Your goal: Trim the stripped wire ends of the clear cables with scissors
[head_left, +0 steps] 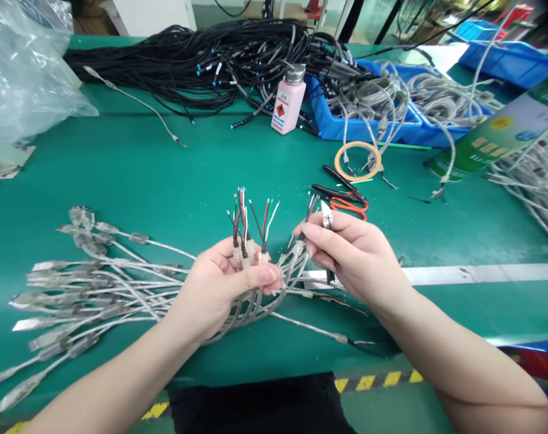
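Holding cable ends (263,258), L hand (223,280) is clamped on them, near ctr of desk (165,178); R hand (357,250), just R, pinches another cable end (297,249) + metal-tipped tool (327,216). USB plugs (26,325) lie L, pink btl (288,102) far.

Two grips (231,286) (352,256), one pink bottle (288,101)

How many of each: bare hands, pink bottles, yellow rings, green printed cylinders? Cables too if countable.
Bare hands: 2, left hand and right hand
Pink bottle: 1
Yellow ring: 1
Green printed cylinder: 1
Total: 5
Cables: too bunched to count, left out.
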Demonstrator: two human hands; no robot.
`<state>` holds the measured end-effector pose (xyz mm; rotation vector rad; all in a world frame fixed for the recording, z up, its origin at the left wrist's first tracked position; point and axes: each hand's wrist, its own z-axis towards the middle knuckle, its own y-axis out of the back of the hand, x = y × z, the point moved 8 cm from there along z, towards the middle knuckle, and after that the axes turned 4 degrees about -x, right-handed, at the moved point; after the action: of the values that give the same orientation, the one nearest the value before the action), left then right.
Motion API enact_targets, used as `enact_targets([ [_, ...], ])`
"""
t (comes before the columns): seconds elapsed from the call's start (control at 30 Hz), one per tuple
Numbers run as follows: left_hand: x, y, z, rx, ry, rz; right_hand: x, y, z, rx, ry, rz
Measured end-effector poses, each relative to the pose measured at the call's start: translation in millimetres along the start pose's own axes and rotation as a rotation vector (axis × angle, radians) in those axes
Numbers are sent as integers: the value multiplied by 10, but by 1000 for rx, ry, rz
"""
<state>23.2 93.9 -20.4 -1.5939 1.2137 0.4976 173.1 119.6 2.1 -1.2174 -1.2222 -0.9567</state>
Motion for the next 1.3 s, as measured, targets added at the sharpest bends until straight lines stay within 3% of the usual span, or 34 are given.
enact_targets([
  [0.27,8,-13,-12,2,28,-5,9,-124,-55,139,-24,46],
  [0.37,40,13,-23,-15,4,50,29,-142,-73,126,11,83],
  [0.6,139,-53,-34,110,12,72,6,-208,-103,127,-42,146],
  [0.8,85,-52,-20,85,4,-11,-2,-317,-143,267,-73,104],
  [1.3,106,-48,-40,76,19,-11,54,-306,-171,217,72,-33],
])
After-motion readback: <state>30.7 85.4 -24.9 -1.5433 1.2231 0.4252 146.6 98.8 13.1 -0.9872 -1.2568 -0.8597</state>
